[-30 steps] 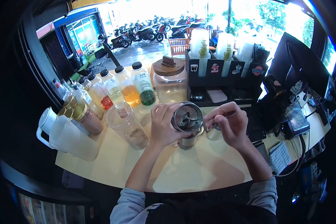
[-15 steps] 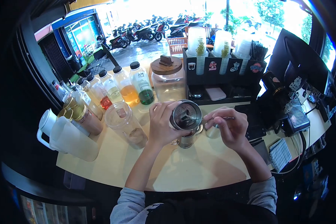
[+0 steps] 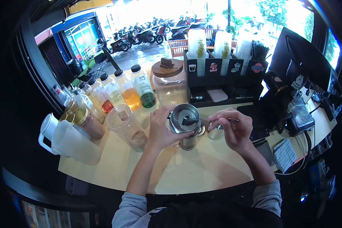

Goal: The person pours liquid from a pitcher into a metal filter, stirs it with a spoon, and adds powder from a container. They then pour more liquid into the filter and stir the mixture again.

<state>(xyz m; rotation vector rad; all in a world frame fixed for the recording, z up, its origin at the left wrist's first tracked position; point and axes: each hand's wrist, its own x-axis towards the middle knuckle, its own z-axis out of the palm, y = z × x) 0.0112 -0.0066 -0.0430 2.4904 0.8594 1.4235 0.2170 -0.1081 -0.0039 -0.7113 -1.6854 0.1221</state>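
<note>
My left hand [image 3: 162, 127] is wrapped round a metal cup [image 3: 185, 118], which is tilted so that its open top faces me. My right hand [image 3: 233, 127] pinches the handle of a spoon [image 3: 190, 121], whose dark bowl end lies inside the cup. Some frothy-looking liquid shows in the cup. Below it stands another metal vessel [image 3: 187, 143], partly covered by the cup. A small metal container [image 3: 216, 133] is beside my right fingers, partly hidden by them. Left of my left hand stands a clear plastic jar [image 3: 127, 127] with something brown at its bottom.
Bottles of coloured syrup [image 3: 143, 87] and a wooden-lidded glass jar [image 3: 170, 85] line the back. A black cup rack [image 3: 224, 81] stands behind my hands. White jugs [image 3: 74, 142] are at the left; a black machine [image 3: 283, 102] and a checked cloth [image 3: 284, 155] are at the right.
The spoon has shifted within the cup, and its handle now shows across the rim. The cup has moved slightly left and its contents look lighter. The whole view has shifted slightly.
</note>
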